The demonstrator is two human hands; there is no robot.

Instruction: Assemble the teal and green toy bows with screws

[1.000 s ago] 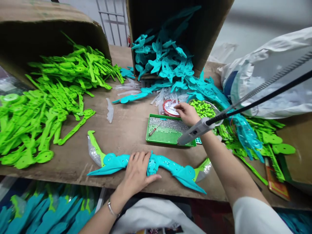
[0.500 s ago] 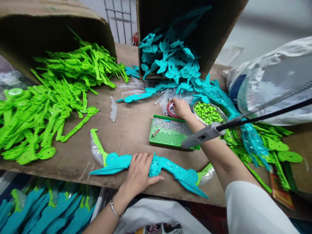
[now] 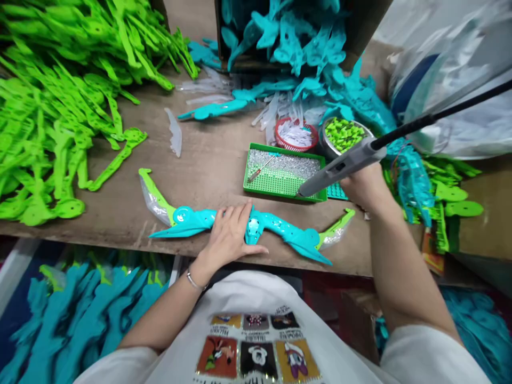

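Note:
A teal toy bow (image 3: 286,228) with lime-green tips and clear pieces at its ends lies crosswise near the table's front edge. My left hand (image 3: 229,234) rests over its middle, fingers stretched and thumb apart. Beyond the bow is a green perforated tray (image 3: 276,186) of small silvery screws, with a small screwdriver (image 3: 260,169) lying in it. A grey electric screwdriver (image 3: 342,166) hangs over the tray's right end. My right hand (image 3: 362,186) is just behind and below this driver, near a teal perforated tray (image 3: 336,191); its fingers are hidden.
A red basket (image 3: 296,146) of whitish pieces and a metal bowl (image 3: 326,140) of lime-green parts stand behind the tray. Lime-green pieces (image 3: 60,122) heap at left, teal parts (image 3: 288,45) fill a box behind. Assembled bows (image 3: 80,314) stand below the table's left edge.
My right hand has left the red basket and moved right and nearer, behind the grey electric screwdriver. My left hand stays on the bow. The view has tilted down.

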